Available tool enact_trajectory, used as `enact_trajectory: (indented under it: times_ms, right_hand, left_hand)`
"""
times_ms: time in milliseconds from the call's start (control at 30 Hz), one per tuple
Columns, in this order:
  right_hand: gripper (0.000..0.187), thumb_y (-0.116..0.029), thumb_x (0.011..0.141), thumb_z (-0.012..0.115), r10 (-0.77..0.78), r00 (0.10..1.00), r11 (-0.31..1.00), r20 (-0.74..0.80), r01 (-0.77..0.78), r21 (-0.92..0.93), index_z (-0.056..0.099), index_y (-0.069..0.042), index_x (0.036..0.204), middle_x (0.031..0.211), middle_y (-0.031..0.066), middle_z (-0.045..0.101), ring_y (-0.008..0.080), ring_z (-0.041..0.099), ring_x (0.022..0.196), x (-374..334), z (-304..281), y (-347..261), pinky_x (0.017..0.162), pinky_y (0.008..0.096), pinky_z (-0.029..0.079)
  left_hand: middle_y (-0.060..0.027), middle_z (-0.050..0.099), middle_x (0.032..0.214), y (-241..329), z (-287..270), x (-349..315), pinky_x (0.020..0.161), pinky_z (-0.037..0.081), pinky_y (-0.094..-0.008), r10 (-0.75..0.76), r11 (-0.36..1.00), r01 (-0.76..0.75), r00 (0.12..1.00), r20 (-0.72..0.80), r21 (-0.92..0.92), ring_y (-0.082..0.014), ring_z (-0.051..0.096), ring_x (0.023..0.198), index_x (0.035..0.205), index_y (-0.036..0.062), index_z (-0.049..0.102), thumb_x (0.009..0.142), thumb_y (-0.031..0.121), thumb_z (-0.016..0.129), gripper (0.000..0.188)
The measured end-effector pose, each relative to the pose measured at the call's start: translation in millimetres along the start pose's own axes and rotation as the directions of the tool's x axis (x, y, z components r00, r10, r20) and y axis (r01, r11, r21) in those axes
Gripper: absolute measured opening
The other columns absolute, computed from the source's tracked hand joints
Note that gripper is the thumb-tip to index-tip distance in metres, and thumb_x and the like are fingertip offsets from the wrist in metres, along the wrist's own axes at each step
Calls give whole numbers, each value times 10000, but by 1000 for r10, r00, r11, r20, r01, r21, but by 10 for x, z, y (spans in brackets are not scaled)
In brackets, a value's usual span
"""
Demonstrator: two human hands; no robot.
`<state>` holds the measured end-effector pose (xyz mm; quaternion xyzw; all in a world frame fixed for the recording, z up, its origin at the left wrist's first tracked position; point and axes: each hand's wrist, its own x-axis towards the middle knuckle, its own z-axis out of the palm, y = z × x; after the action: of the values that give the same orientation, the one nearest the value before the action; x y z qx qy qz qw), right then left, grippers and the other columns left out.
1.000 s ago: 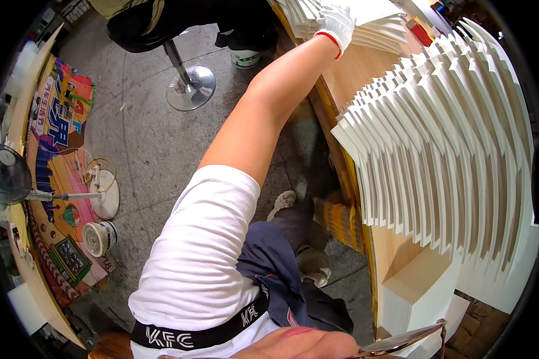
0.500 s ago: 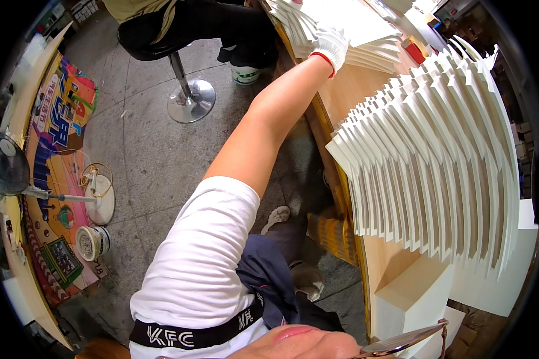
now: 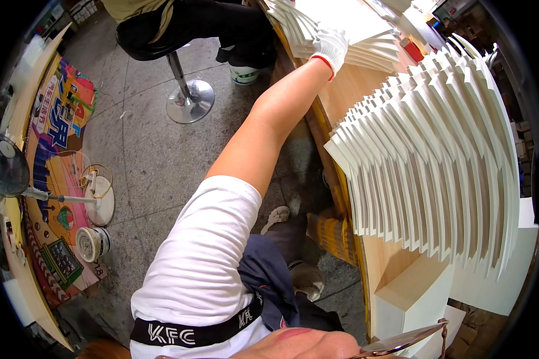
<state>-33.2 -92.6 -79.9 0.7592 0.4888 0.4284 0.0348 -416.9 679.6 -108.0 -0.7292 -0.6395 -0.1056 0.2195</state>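
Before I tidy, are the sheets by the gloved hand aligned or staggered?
Staggered: the white sheets have edges offset beside the gloved hand.

A fan (image 3: 7, 164) with a round white base stands near a tub (image 3: 93, 244) and a colourful printed panel (image 3: 54, 173). Farther up, a co-worker (image 3: 221, 27) sits on a stool (image 3: 190, 107).

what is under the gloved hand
White sheets stacked on the wooden table show on both sides of the left hand. Whatever its palm covers is hidden.
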Motion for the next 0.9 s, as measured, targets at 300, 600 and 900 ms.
enact_trajectory:
  times_ms: [300,600,900]
  right_hand:
    - [729,-596,969,522,-18,1000,1000,1,18,-1,524,40,1326,1338,270,547,484,562,1177,62,18,-94,946,589,487]
    - [720,-577,980,511,-29,999,999,13,30,-17,512,54,1326,1337,280,542,495,561,1167,32,-46,-31,932,599,487]
    - [732,-602,967,519,-19,1000,1000,15,19,0,511,28,1338,1344,266,541,487,560,1174,24,-29,-22,940,598,483]
  left_hand:
    - [-38,691,1156,20,-88,193,897,469,-586,52,998,-52,998,-24,-18,-327,678,1062,1251,142,645,869,212,688,390]
    - [-37,678,1213,25,-166,286,932,467,-575,78,987,-72,996,39,-145,-307,652,1128,1191,117,689,863,217,694,344]
    - [-35,683,1193,-208,-96,29,906,490,-532,76,963,-106,989,-129,-247,-288,668,1092,1165,131,704,859,219,692,319]
